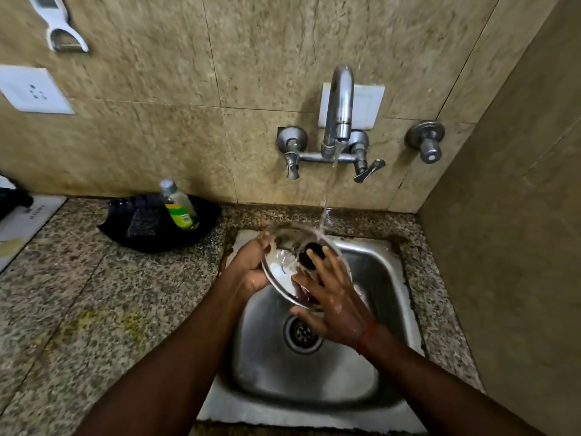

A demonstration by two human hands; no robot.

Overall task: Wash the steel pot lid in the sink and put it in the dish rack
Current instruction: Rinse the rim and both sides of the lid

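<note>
Steel pot lid (284, 265) tilted above the sink (382, 278), under the tap's (339, 105) running stream. Farther left on the granite counter (78, 294), soap bottle (179, 205) in a black tray (151, 237). Left hand (248, 265) curled around the lid's left rim; right hand (333, 302) spread open, fingers flat against its face beside the black knob (309, 253).
</note>
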